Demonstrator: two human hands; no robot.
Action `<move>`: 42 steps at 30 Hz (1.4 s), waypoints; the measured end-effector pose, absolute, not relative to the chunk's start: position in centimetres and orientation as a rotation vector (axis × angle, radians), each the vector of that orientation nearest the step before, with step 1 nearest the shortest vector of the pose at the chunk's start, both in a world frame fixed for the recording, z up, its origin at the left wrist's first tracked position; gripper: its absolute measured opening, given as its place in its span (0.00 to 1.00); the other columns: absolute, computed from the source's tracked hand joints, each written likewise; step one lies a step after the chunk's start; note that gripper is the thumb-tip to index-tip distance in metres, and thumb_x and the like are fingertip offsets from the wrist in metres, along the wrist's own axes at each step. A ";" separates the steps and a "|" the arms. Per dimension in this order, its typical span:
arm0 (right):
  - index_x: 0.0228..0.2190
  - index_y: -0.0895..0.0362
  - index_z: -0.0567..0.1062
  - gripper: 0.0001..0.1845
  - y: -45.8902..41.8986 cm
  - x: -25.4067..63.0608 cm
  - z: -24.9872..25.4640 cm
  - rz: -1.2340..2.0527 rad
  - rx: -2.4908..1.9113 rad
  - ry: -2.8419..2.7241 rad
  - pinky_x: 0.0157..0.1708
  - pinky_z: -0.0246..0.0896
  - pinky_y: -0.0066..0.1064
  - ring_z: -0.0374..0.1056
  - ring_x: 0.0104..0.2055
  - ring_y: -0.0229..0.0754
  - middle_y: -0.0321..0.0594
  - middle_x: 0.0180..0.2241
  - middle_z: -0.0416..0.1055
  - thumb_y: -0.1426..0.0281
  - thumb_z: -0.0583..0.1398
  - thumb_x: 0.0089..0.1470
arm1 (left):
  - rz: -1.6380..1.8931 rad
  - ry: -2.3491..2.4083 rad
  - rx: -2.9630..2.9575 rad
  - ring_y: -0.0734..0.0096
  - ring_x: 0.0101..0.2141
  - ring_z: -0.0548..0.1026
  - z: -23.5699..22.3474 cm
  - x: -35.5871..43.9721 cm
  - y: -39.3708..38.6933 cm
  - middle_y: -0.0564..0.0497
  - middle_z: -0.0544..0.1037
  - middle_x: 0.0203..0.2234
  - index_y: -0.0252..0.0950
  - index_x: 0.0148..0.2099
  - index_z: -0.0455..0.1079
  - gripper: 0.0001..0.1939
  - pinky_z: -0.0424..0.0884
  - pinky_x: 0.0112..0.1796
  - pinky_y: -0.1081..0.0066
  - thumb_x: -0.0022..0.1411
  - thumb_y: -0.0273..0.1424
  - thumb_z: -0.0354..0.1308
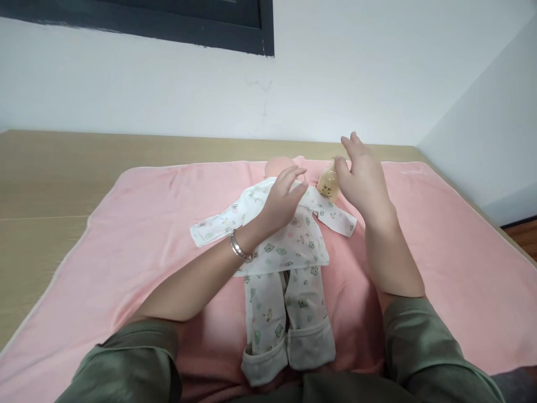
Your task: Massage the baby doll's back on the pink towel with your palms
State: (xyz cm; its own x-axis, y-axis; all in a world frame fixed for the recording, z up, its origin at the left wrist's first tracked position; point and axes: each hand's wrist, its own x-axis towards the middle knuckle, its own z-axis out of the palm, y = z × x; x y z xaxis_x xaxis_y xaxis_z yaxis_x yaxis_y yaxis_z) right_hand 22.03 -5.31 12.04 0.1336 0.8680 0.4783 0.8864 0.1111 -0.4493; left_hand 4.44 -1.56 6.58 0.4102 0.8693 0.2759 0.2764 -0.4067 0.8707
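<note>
A figure that looks like a baby doll lies face-hidden on a pink blanket, its rounded head [277,166] at the far end. It wears a white long-sleeved top [289,249] and matching trousers [268,313], both printed with small animals. Over the top's upper part hovers or rests my left hand [283,198], fingers stretched and thumb apart, holding nothing visible; whether it touches the cloth I cannot tell. Raised at the right, my right hand [363,176] has its fingers extended. Behind its thumb stands a bottle of yellowish liquid [328,183], partly covered by the hand.
The pink blanket [440,246] spreads over a light wooden surface [46,179]. A white wall [348,73] rises directly behind, with a dark frame [188,25] at upper left. Another wall [503,112] closes off the right side.
</note>
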 end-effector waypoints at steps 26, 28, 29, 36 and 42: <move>0.60 0.78 0.60 0.27 -3.1 19.9 10.1 -0.444 -2.217 -2.060 0.59 0.59 0.46 0.59 0.64 0.60 0.69 0.61 0.62 0.73 0.48 0.64 | 0.809 0.485 0.540 0.65 0.65 0.63 9.5 4.8 -1.6 0.40 0.65 0.64 0.30 0.68 0.55 0.29 0.59 0.64 0.67 0.73 0.41 0.39; 0.62 0.79 0.56 0.30 -3.0 19.6 9.9 -0.451 -2.244 -2.075 0.62 0.56 0.47 0.54 0.67 0.61 0.69 0.64 0.57 0.72 0.49 0.64 | 0.807 0.494 0.604 0.64 0.65 0.63 9.5 3.7 -2.1 0.41 0.68 0.62 0.32 0.66 0.60 0.27 0.58 0.65 0.65 0.72 0.40 0.41; 0.63 0.79 0.55 0.31 -3.0 19.5 9.8 -0.447 -2.256 -2.076 0.63 0.55 0.48 0.52 0.68 0.62 0.69 0.65 0.56 0.71 0.49 0.64 | 0.810 0.497 0.631 0.64 0.65 0.62 9.6 3.2 -2.4 0.42 0.69 0.62 0.32 0.64 0.63 0.26 0.57 0.66 0.64 0.72 0.40 0.41; 0.63 0.74 0.58 0.31 -3.3 19.6 10.1 -0.404 -2.246 -2.052 0.59 0.61 0.52 0.53 0.68 0.63 0.67 0.64 0.58 0.69 0.50 0.63 | 0.830 0.513 0.737 0.57 0.66 0.60 9.9 1.9 -4.1 0.43 0.72 0.59 0.33 0.53 0.72 0.23 0.55 0.67 0.56 0.70 0.40 0.43; 0.59 0.68 0.66 0.27 -4.2 20.8 11.0 -0.302 -2.149 -2.144 0.59 0.60 0.56 0.53 0.68 0.65 0.65 0.64 0.58 0.67 0.51 0.64 | 0.862 0.470 0.837 0.59 0.68 0.57 10.3 1.6 -4.9 0.49 0.69 0.62 0.37 0.48 0.74 0.20 0.54 0.67 0.56 0.71 0.39 0.42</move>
State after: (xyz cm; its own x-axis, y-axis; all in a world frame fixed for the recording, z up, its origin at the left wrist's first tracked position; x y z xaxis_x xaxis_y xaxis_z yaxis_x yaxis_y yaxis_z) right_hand 20.84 -4.21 10.98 -0.0052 0.9792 0.2029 0.9971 -0.0102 0.0749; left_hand 1.59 -4.94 10.34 0.5814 0.8128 -0.0364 -0.4714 0.3730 0.7992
